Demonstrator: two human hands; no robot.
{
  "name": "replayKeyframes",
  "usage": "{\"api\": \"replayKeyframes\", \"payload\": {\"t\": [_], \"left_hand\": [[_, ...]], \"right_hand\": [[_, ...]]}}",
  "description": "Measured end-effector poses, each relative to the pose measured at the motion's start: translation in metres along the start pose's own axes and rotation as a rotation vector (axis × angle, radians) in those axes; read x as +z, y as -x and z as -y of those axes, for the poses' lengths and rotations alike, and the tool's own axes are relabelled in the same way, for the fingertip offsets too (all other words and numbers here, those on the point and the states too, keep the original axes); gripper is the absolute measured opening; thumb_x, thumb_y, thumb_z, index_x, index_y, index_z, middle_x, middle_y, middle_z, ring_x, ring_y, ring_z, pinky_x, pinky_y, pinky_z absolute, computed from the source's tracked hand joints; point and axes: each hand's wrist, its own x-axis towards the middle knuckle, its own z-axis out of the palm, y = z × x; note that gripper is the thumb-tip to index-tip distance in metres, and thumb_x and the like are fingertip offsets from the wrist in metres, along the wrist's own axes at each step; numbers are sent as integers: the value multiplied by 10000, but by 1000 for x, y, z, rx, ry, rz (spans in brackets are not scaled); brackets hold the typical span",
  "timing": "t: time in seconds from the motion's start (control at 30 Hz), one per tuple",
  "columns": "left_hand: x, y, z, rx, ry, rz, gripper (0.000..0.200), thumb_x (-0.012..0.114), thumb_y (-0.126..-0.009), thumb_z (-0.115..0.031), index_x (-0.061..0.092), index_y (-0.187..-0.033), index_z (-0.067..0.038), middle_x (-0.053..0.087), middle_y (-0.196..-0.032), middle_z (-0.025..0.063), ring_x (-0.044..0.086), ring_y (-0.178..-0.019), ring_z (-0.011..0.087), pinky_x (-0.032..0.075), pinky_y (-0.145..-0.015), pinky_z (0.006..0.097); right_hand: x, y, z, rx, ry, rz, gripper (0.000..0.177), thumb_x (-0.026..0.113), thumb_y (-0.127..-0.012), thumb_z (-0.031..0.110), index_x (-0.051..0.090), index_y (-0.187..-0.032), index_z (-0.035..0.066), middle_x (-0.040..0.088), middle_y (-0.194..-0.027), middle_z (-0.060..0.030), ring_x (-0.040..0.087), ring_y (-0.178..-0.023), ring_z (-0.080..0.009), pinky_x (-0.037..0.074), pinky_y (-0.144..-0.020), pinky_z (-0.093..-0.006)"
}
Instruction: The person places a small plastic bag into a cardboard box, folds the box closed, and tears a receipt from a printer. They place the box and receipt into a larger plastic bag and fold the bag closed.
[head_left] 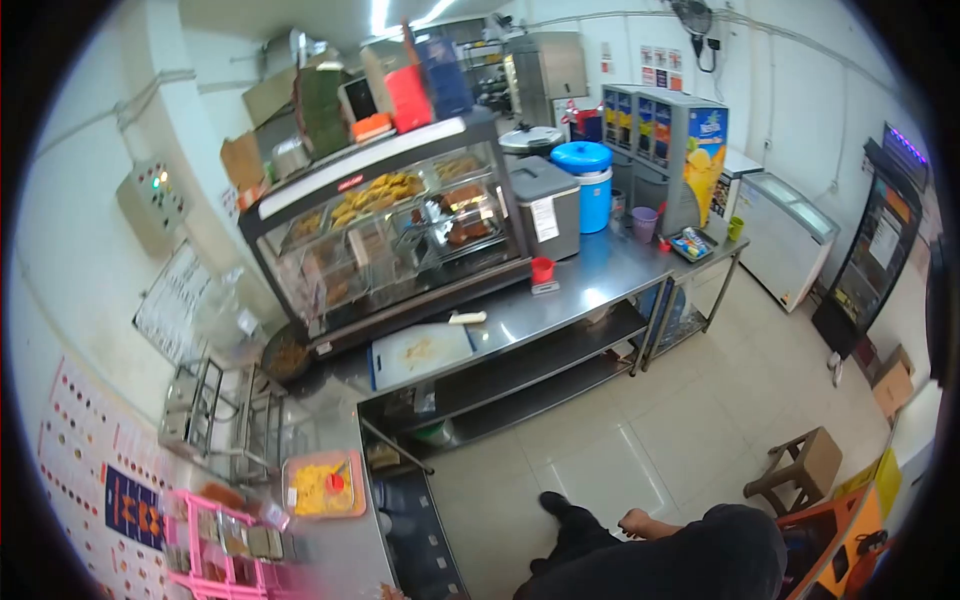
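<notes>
- My right hand (635, 522) hangs over the floor, well apart from the desk (590, 285); its fingers look curled in, and I see nothing in its grip.
- I can't tell what my left hand is doing: a small blurred patch at the bottom edge of the view might be its fingers, but I can't be sure.
- The tray (362, 508) of shredded yellow food (312, 485) sits by the right edge of the desk's near wing, well filled, a red scoop (334, 482) lying in it.
- Left of it, the pink rack (178, 530) holds containers; blur and the bottom edge take part of it, and I can't name what they hold.
- The cutting board (390, 366) lies at the front edge, near the inner corner where the desk's wings meet. Pale scraps (418, 350) lie on it, so I judge some cutting is done and the wiping is not.
- A white-handled tool (467, 318), probably a knife, is laid down by the board's far right corner; its blade is hard to make out.
- Behind the board, the display case (350, 190) has golden pieces (372, 198) set out in it; glare hides parts of its lower shelf.
- Farther right, a red cup (542, 268) stands upright near the case.
</notes>
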Motion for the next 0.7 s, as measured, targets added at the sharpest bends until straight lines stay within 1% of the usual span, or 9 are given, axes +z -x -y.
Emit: {"api": "replayKeyframes", "payload": {"t": [0.07,0.13,0.2,0.27,0.33,0.4,0.5,0.6,0.7], "left_hand": [[21,1,-13,-142,125,257,509,751,-948,-75,451,-1357,-121,651,-1320,190,672,-1145,328,559,-961,466],[51,-1,-23,-166,156,417,571,742,-958,-59,414,-1417,-152,633,-1377,196,661,-1188,339,554,-992,478],[121,49,-35,-4,104,315,520,801,-895,-4,530,-1339,1,757,-985,168,703,-781,210,584,-683,335],[178,96,-58,106,110,528,392,817,-899,-92,586,-1176,62,741,-960,156,733,-793,220,603,-682,347],[235,152,-81,2,157,682,490,822,-893,-32,523,-1270,63,735,-939,161,725,-719,211,599,-618,309],[288,203,-89,-18,85,823,540,844,-879,-47,509,-1287,69,739,-947,176,739,-744,231,614,-645,328],[364,278,-101,-44,-26,991,596,864,-859,-49,493,-1308,81,741,-958,178,747,-776,239,621,-676,340],[434,341,-94,-56,-103,1138,631,870,-849,-37,478,-1327,85,743,-974,174,748,-816,232,621,-711,334],[493,382,-91,-81,-157,1268,636,872,-848,-39,482,-1336,83,746,-1005,176,748,-860,225,619,-746,326]], "right_hand": [[1,-13,18,-128,142,-90,288,672,-851,288,803,-953,53,781,-915,-160,767,-807,-244,623,-739,-388],[-2,-19,48,-283,203,-295,301,701,-843,311,795,-978,59,782,-1006,-170,760,-920,-257,604,-845,-385],[-29,-13,87,-364,-28,-205,406,691,-829,349,770,-1096,54,760,-1111,-199,727,-1047,-389,569,-958,-451],[-54,-11,124,-630,-132,-165,431,713,-880,394,747,-1157,65,770,-1090,-169,743,-1002,-316,581,-899,-406],[-100,17,164,-693,-417,130,452,715,-941,470,740,-1159,74,765,-1053,-91,715,-924,-205,569,-803,-342],[-149,24,192,-605,-605,470,502,736,-960,506,715,-1229,83,730,-1078,-25,662,-892,-137,541,-745,-287],[-220,36,206,-664,-750,646,508,781,-940,461,702,-1244,62,727,-1060,-33,647,-859,-113,514,-701,-269],[-275,10,196,-775,-738,550,472,800,-935,411,704,-1228,53,726,-1044,-33,646,-853,-96,502,-682,-261],[-329,-18,169,-770,-822,478,445,840,-908,345,706,-1202,39,718,-974,-30,638,-816,-94,484,-651,-250]]}}
